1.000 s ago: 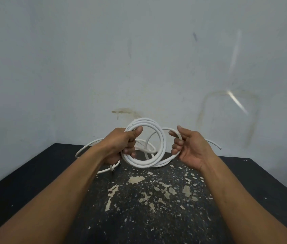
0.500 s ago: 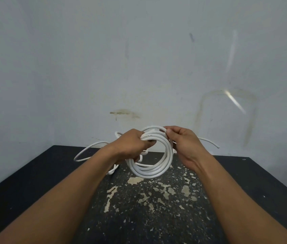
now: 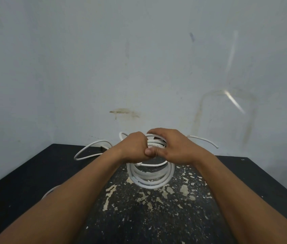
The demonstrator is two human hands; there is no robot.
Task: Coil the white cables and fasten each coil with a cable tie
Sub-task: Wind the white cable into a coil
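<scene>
The white cable coil [image 3: 149, 178] hangs upright above the black table [image 3: 33, 173], its top gathered where both hands meet. A second ago the right hand [image 3: 176, 148] was out to the side drawing in a loop; now it has closed over the bundle beside the left hand [image 3: 134, 148], both sets of fingers clamped on the strands. Another turn looks added, with a loose tail [image 3: 204, 140] trailing right and slack [image 3: 90, 150] at left; no cable tie shows.
</scene>
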